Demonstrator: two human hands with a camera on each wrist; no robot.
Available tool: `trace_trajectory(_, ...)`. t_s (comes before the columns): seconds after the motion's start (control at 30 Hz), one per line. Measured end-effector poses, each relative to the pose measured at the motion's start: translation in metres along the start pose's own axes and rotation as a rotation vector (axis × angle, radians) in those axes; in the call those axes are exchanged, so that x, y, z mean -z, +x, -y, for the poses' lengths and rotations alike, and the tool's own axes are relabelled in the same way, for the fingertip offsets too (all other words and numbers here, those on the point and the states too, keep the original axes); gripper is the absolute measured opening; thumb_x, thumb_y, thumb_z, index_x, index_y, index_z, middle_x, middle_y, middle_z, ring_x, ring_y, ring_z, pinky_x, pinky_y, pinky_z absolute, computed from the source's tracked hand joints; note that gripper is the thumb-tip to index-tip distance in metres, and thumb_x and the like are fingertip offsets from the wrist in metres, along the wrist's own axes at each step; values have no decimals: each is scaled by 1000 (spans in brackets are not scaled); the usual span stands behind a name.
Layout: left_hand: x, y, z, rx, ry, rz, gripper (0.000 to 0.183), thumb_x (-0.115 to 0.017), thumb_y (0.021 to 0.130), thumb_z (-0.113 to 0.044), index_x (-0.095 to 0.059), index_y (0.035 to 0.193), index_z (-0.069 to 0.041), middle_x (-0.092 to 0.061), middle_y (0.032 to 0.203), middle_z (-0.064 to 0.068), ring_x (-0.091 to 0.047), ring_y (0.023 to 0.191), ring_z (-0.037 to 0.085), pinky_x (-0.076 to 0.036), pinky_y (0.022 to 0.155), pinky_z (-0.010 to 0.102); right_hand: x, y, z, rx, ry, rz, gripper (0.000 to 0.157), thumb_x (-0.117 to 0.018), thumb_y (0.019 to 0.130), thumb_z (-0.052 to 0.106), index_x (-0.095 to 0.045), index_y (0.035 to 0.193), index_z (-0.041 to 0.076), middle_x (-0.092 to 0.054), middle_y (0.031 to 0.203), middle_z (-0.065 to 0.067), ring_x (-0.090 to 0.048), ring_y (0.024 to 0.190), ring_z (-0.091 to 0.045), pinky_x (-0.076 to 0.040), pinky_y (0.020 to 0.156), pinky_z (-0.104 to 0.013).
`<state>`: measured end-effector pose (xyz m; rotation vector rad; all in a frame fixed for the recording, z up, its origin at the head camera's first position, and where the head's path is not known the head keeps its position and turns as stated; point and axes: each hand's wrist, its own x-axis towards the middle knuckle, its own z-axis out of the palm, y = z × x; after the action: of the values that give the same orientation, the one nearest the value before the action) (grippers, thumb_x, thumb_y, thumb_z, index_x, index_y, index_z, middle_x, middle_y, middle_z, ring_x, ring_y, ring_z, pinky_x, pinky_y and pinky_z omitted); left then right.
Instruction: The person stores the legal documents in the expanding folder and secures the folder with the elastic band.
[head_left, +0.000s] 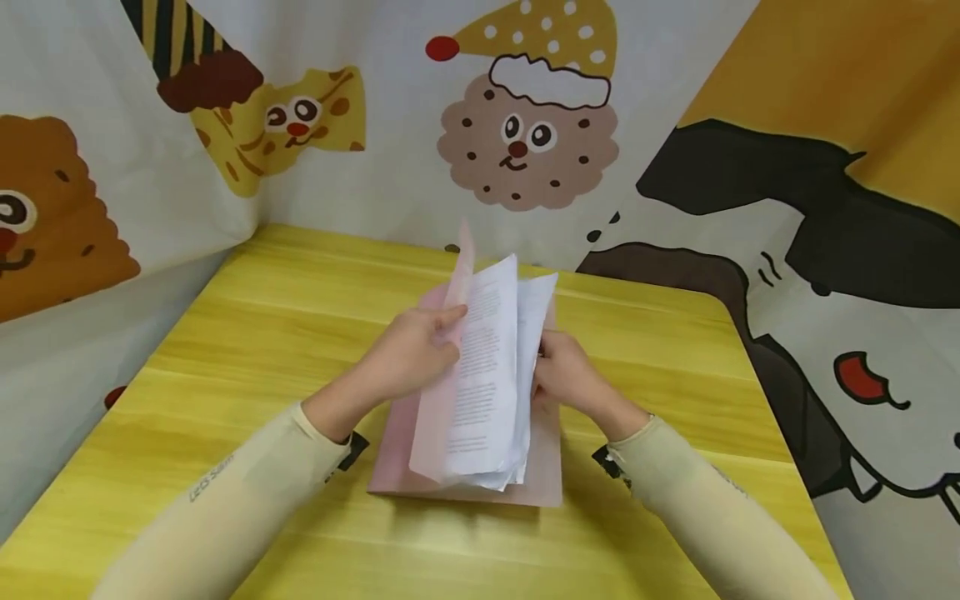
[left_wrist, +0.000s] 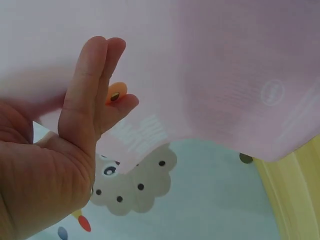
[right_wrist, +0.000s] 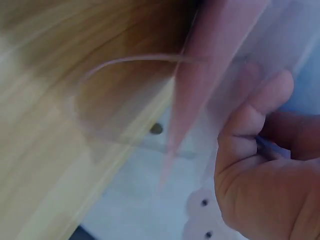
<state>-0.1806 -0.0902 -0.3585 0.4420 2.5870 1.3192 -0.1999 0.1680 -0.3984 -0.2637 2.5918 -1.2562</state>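
A pink translucent document folder [head_left: 393, 454] lies on the table with its front flap [head_left: 438, 417] raised. Printed white paper sheets [head_left: 480, 375] stand out of it, fanned apart at the top. My left hand [head_left: 416, 354] holds the flap near its edge, the thumb reaching inside. In the left wrist view, straight fingers [left_wrist: 85, 90] lie along the flap's outer face, beside an orange button [left_wrist: 119, 92]. With curled fingers, my right hand [head_left: 566, 371] grips the rear sheets [head_left: 534, 308] at their right side. Its fingertips are partly hidden behind the paper in the head view.
The folder rests on a yellow wood-grain table [head_left: 247, 333]. A white curtain [head_left: 397, 183] with cartoon prints hangs along the table's back and sides. Light sleeves [head_left: 247, 492] cover both forearms.
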Motion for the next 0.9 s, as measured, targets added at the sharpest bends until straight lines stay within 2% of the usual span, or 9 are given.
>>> trace_trajectory(0.1,-2,4,-1,-31,29,-21,61,-54,98,-6,-47,159,-1,-55,159,17,-26,53,12,-26,46,23,12,-2,-22,-31,21,-65,35,-54,110,18,-65,140,2,-73,117,-20,-71,81,-25,-63,64,-39)
trace_trajectory(0.2,-7,9,1,-33,51,-2,65,-54,98,-10,-44,162,-6,-73,130,26,-34,50,11,-30,45,22,23,-4,-43,-70,38,-77,49,-57,111,25,-53,154,3,-66,139,-20,-69,108,-32,-65,79,-43)
trace_trajectory(0.33,-23,14,8,20,105,119,72,-58,101,-25,-34,169,-23,-69,81,12,-46,53,8,-35,48,24,27,-6,-62,-110,30,1,59,-57,111,29,-44,161,0,-57,152,-22,-63,130,-38,-62,97,-48)
trace_trajectory(0.43,-35,17,15,44,179,188,75,-61,105,-37,-27,171,-25,-69,83,5,-43,58,9,-41,58,30,25,-6,-69,-131,15,42,58,-56,112,31,-44,160,1,-55,154,-22,-60,135,-38,-61,101,-47)
trace_trajectory(0.5,-41,18,20,57,216,217,78,-61,106,-41,-25,172,-20,-76,96,11,-43,60,14,-49,69,35,24,-5,-71,-142,7,49,57,-56,112,31,-45,160,1,-55,154,-22,-61,135,-39,-61,101,-46)
trace_trajectory(0.57,-45,18,24,52,255,227,80,-63,106,-42,-27,171,-13,-75,131,17,-66,81,18,-57,91,41,24,-4,-73,-148,5,57,56,-55,112,30,-46,159,-1,-55,154,-23,-61,134,-39,-61,101,-46)
trace_trajectory(0.63,-48,17,28,52,281,247,79,-64,106,-41,-30,169,-8,-61,154,17,-72,116,27,-54,109,48,25,-3,-74,-157,8,62,56,-55,112,30,-46,158,-2,-55,154,-23,-62,133,-39,-61,102,-46)
trace_trajectory(0.73,-51,13,32,40,357,289,76,-65,106,-40,-36,166,-4,-51,164,15,-47,153,34,-37,128,50,26,0,-77,-167,8,71,56,-55,112,29,-46,158,-3,-56,154,-23,-64,130,-37,-61,101,-44)
trace_trajectory(0.9,-58,9,43,37,520,341,77,-67,104,-42,-38,166,-5,-33,173,20,-29,160,49,-26,130,63,19,9,-81,-187,43,92,57,-57,111,27,-45,158,-4,-58,150,-23,-69,119,-33,-62,96,-41)
